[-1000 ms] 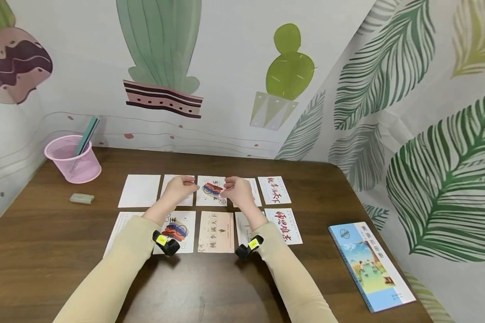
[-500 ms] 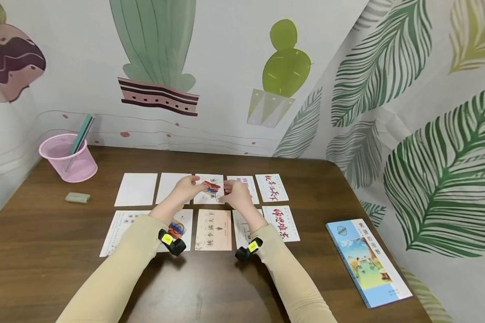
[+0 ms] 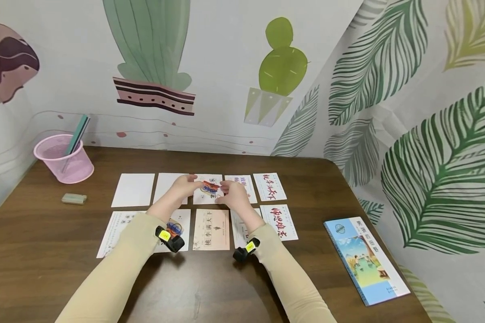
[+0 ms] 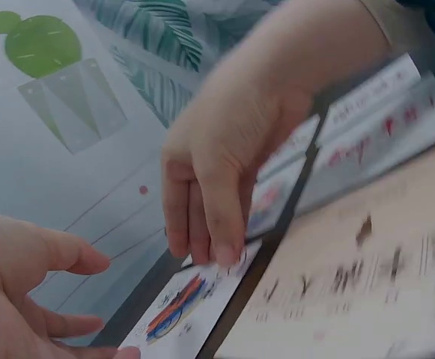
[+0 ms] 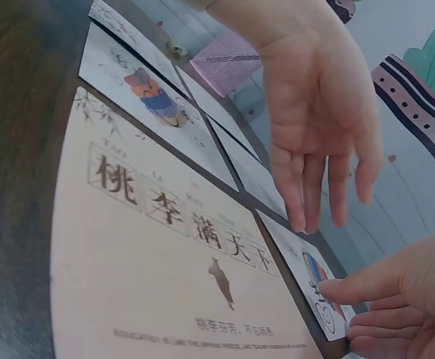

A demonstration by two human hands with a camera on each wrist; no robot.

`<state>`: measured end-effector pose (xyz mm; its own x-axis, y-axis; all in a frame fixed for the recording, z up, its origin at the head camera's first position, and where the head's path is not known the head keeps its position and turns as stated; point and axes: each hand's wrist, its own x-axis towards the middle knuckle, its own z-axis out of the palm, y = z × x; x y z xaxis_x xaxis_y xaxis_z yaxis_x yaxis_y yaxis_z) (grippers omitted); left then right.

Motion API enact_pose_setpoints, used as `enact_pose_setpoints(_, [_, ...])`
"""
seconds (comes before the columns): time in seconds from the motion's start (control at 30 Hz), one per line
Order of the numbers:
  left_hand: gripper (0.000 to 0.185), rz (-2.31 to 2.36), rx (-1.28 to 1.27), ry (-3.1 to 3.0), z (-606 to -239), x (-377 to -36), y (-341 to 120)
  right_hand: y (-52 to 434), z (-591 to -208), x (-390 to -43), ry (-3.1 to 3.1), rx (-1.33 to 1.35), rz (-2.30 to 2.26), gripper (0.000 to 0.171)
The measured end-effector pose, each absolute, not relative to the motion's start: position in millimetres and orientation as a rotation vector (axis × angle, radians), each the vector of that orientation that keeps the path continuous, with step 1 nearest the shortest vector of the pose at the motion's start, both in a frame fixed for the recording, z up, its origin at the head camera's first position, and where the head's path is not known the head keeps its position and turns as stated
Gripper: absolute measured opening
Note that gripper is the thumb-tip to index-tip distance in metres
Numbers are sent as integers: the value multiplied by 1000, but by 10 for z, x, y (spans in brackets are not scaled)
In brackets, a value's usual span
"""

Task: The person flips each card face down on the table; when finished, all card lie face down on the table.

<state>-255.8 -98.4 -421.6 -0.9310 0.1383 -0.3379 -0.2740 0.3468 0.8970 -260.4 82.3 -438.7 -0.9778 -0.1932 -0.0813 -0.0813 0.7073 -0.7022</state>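
Colourful card [image 3: 208, 189] flat, long axis front-to-back, between both hands.

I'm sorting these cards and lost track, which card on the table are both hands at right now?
The middle card of the far row, with the red, blue and orange picture. The left hand and right hand flank it; right fingers touch its edge.
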Motion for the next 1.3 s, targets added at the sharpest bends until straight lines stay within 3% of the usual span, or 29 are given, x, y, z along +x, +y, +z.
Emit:
enact_pose_setpoints(0.17, [64,1354,116,2571,-4241,-2722,-991,841,-4378,-2602,2746,-229,-1120,59])
enact_pose_setpoints(0.37, [87,1026,403,2642,-4231,-2947,-928,851,-4407,-2590,2744,-236,-1131,59])
enact_pose_setpoints(0.5, [93,913,476,2619,-4222,-3011,-890,835,-4419,-2579,2732,-226,-1144,61])
enact_pose_setpoints(1.0, [82,822,493,2628,-4178,-3072,-890,781,-4422,-2558,2852,-232,-1034,65])
enact_pose_setpoints(1.3, [64,984,444,2597,-4211,-3238,-910,782,-4435,-2555,2900,-239,-999,64])
